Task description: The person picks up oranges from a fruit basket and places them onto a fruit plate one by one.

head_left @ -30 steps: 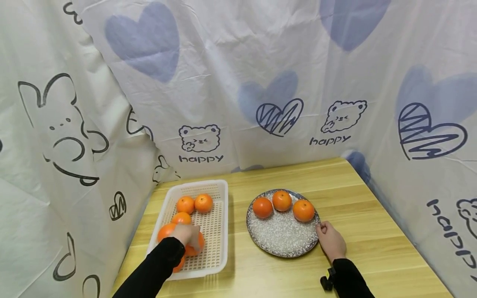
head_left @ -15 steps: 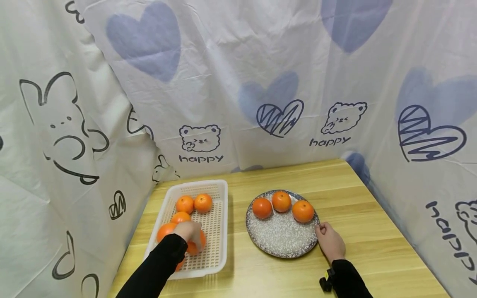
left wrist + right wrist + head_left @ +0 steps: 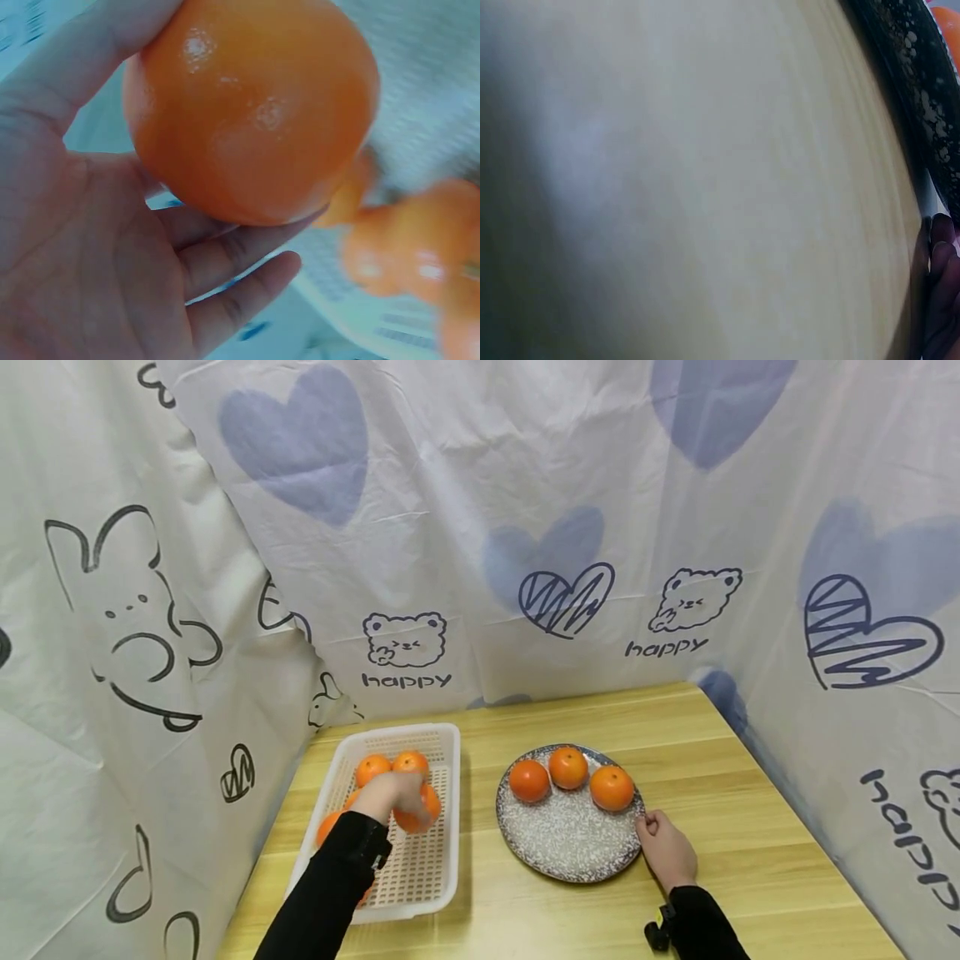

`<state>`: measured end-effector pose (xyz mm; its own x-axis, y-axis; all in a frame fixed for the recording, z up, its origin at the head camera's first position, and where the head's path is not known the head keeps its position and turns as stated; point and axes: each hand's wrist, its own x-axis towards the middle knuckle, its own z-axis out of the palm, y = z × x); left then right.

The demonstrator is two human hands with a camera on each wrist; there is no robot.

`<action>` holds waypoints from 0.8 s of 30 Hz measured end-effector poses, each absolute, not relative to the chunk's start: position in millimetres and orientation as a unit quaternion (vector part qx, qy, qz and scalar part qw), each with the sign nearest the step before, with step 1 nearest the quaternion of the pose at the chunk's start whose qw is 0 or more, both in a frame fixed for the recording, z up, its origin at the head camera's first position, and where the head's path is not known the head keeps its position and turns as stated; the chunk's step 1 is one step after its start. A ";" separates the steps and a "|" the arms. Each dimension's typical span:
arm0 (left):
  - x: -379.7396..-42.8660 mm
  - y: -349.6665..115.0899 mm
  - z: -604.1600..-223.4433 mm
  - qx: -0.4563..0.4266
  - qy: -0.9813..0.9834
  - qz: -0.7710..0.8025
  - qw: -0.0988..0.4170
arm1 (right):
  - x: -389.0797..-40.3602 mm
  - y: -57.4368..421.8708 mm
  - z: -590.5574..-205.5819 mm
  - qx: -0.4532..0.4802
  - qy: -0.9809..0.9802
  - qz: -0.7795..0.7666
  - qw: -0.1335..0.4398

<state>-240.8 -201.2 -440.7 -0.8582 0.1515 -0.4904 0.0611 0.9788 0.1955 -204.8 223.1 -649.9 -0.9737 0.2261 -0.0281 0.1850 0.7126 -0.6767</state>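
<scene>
My left hand holds an orange over the white plastic basket. In the left wrist view the thumb lies along one side of the fruit and the fingers curve beneath it. Several other oranges sit in the basket, some partly covered by the hand and sleeve. To the right is a round speckled plate with a dark rim, bearing three oranges toward its far side. My right hand pinches the plate's right rim; the right wrist view catches only its fingers at the frame's edge.
Basket and plate stand side by side on a light wooden table, with a strip of wood between them. A white curtain printed with hearts and bears hangs behind the table and along both sides.
The left hand has gripped an orange in the near part of the basket and lifted it up and to the right. My right hand and the plate have stayed in place.
</scene>
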 end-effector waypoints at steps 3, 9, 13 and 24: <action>-243.6 -183.1 -424.7 0.096 0.969 0.081 0.213 | -204.3 224.3 -649.2 -0.111 -0.925 0.363 0.027; -232.2 -135.7 -395.5 0.134 0.978 0.091 0.130 | -203.5 224.5 -646.9 -0.113 -0.925 0.361 0.029; -222.9 -101.6 -399.0 0.150 0.983 0.075 0.072 | -203.7 223.4 -647.5 -0.116 -0.926 0.359 0.027; -208.5 -16.8 -471.2 0.123 0.967 0.220 -0.046 | -205.3 222.9 -650.8 -0.116 -0.926 0.359 0.027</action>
<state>-208.5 -16.8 -471.2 -0.9656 0.2170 0.1430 0.2575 0.8732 0.4138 -205.3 222.9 -650.8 -0.9716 0.2341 -0.0340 0.1957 0.7148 -0.6714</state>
